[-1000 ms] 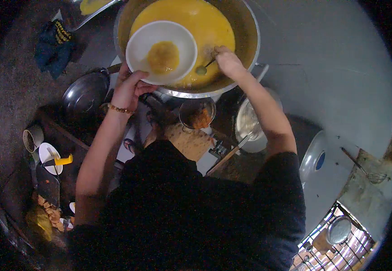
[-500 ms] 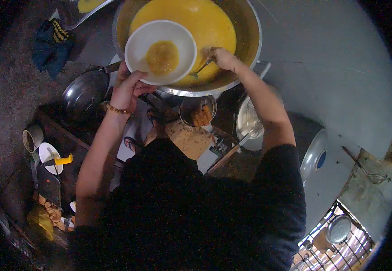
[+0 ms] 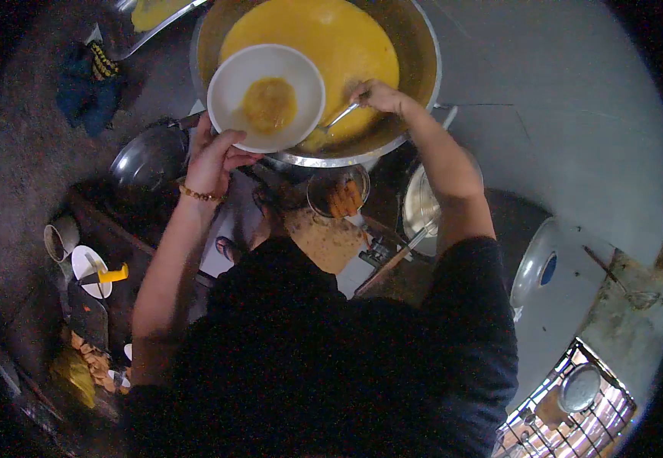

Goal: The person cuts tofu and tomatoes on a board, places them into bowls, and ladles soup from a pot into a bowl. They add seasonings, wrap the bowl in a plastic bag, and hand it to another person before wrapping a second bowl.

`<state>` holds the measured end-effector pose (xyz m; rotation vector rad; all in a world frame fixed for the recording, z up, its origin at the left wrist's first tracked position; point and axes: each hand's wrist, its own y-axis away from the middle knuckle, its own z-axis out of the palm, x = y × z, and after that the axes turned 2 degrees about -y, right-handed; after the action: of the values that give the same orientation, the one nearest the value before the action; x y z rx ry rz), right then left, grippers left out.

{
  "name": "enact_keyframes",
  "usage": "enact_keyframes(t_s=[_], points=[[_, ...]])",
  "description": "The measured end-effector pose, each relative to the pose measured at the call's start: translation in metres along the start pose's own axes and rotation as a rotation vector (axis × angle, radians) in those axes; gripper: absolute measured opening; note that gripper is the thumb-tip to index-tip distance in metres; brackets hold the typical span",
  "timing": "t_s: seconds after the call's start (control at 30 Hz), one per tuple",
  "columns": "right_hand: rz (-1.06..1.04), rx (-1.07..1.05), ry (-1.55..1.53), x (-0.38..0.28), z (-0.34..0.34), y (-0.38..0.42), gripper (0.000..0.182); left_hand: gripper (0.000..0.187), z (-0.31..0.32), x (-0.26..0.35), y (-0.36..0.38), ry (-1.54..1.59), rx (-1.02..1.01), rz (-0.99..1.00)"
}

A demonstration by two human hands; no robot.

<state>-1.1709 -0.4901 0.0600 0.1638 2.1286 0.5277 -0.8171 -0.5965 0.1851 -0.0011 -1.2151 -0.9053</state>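
My left hand (image 3: 217, 156) is closed on the lower left rim of a white bowl (image 3: 228, 84), thumb over the edge and fingers underneath. Brownish-yellow liquid (image 3: 269, 105) lies in the bottom of the bowl. The bowl is over the near left part of a large metal pot (image 3: 415, 99) and hides some of it. Yellow liquid (image 3: 347, 46) fills much of that pot. Above its near right side, my right hand (image 3: 381, 98) pinches the handle of a metal spoon (image 3: 341, 116). The spoon slants down to the left, its low end at the yellow liquid beside the bowl.
Below the pot stands a small round container (image 3: 339, 195) with orange-brown sticks. A pan (image 3: 148, 156) lies at the left, and a pale pot with a long handle (image 3: 423, 217) at the right. A yellow-handled knife (image 3: 110, 273) rests on a white dish. Farther right is a metal lid (image 3: 534, 259).
The bowl in my left hand has shifted slightly left and down. The spoon in my right hand has swung to a flatter slant, and more of its handle shows.
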Motion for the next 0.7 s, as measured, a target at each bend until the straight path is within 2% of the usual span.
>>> enact_keyframes(t_s=[0.13, 0.37, 0.43, 0.5, 0.57, 0.7], points=[[0.187, -0.053, -0.122, 0.004, -0.003, -0.003, 0.021, 0.052, 0.000, 0.003, 0.003, -0.026, 0.000, -0.029], [0.082, 0.049, -0.089, -0.010, -0.043, 0.018, 0.026, 0.046, 0.001, 0.010, 0.022, -0.017, 0.029, 0.020], [0.112, 0.120, 0.004, -0.034, -0.068, 0.031, 0.022, 0.046, -0.003, 0.012, 0.028, -0.056, 0.022, -0.002], [0.074, 0.062, 0.060, -0.061, -0.097, 0.044, 0.022, 0.045, -0.003, 0.013, 0.030, -0.093, 0.013, -0.021], [0.131, 0.178, 0.051, -0.098, -0.119, 0.060, 0.020, 0.044, -0.002, 0.011, 0.031, -0.115, 0.002, -0.022], [0.064, 0.191, 0.134, -0.148, -0.156, 0.076, 0.017, 0.042, 0.000, -0.007, 0.021, -0.021, 0.013, 0.004]])
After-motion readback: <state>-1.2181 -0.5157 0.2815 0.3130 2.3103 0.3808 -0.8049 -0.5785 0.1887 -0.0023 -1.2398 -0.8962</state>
